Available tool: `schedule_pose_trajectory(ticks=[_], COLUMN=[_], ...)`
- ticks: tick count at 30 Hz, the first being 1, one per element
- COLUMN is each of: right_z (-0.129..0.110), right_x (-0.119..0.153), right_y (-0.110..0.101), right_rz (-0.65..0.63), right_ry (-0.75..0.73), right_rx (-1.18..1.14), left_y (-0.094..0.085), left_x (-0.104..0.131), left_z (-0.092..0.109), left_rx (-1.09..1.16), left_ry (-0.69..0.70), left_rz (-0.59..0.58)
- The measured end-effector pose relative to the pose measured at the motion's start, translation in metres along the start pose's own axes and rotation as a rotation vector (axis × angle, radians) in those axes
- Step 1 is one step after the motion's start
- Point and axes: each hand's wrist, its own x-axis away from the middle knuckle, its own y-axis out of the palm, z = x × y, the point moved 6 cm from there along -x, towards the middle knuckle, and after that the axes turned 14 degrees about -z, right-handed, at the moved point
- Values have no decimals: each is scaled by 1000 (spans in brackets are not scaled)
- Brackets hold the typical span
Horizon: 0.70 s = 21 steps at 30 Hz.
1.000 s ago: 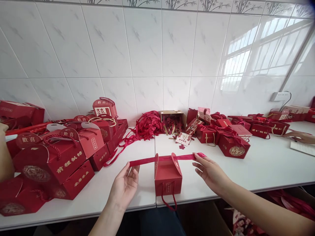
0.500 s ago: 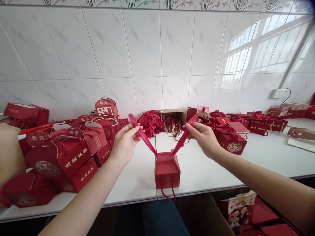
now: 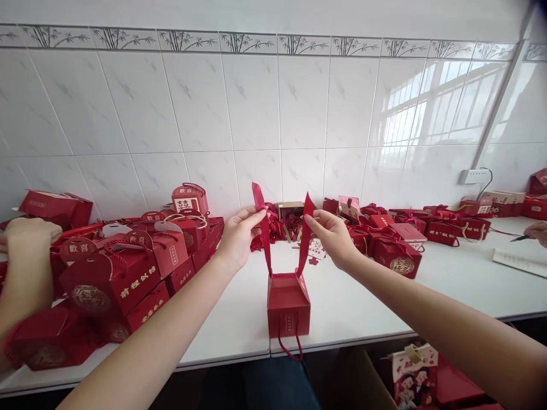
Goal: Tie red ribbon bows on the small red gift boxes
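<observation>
A small red gift box (image 3: 288, 310) stands upright at the table's front edge, its red rope handle (image 3: 290, 350) drooping over that edge. From its top rise the two ends of a red ribbon (image 3: 304, 245). My left hand (image 3: 241, 236) pinches the left end between thumb and fingers, and a short tip sticks up above the grip. Pinched in my right hand (image 3: 331, 233) is the other end, its tip also pointing up. Both hands are above and beyond the box, not touching it.
Red gift boxes (image 3: 128, 273) are piled on the left, beside a co-worker's arm (image 3: 28, 256). More ribboned boxes (image 3: 395, 253) stand right. Behind lie loose red ribbons (image 3: 273, 222) and an open carton (image 3: 293, 205). At far right, a co-worker's hand (image 3: 536, 232) holds a pen over paper (image 3: 519, 262).
My hands have come closer together, so the ribbon ends now stand nearly upright instead of spreading outward. The view has tilted up. The left co-worker's hand has come into view.
</observation>
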Motion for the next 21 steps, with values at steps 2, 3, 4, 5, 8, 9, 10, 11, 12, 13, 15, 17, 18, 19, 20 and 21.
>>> schedule_pose_trajectory(ticks=[2, 3, 4, 5, 8, 9, 10, 11, 12, 13, 15, 17, 18, 19, 20, 21], right_z=[-2, -3, -4, -5, -6, -7, -7, -6, -6, -4, 0, 2, 2, 1, 0, -1], right_x=[-2, -3, -4, -5, -6, -5, -5, -5, -5, -5, -7, -10, -11, -13, -14, -14], right_y=[0, 1, 1, 2, 4, 4, 4, 4, 5, 5, 6, 8, 11, 14, 18, 23], right_rz=[7, 2, -5, -13, -25, -26, -27, -30, -32, -29, -25, -33, -50, -78, -114, -156], right_ry=[6, 10, 17, 26, 43, 41, 39, 38, 43, 57, 108, 161, 180, 191, 195, 195], right_rx=[-36, -69, -111, -152, -225, -229, -234, -245, -266, -291, -329, -329, -317, -306, -299, -294], left_y=[2, 3, 4, 5, 5, 4, 4, 4, 5, 6, 10, 15, 18, 20, 22, 24], left_x=[-1, -1, -2, -3, -6, -7, -7, -7, -6, -5, -3, 0, 2, 3, 5, 7], left_z=[2, 3, 4, 6, 8, 8, 7, 5, 4, 3, 3, 4, 4, 3, 3, 2], left_rx=[8, 13, 19, 27, 45, 44, 40, 36, 28, 17, -12, -56, -78, -109, -160, -221], left_ry=[2, 1, -1, -3, -8, -16, -30, -48, -65, -78, -87, -92, -102, -118, -134, -147], left_rz=[-25, -45, -64, -80, -100, -103, -107, -113, -126, -145, -194, -241, -258, -266, -275, -280])
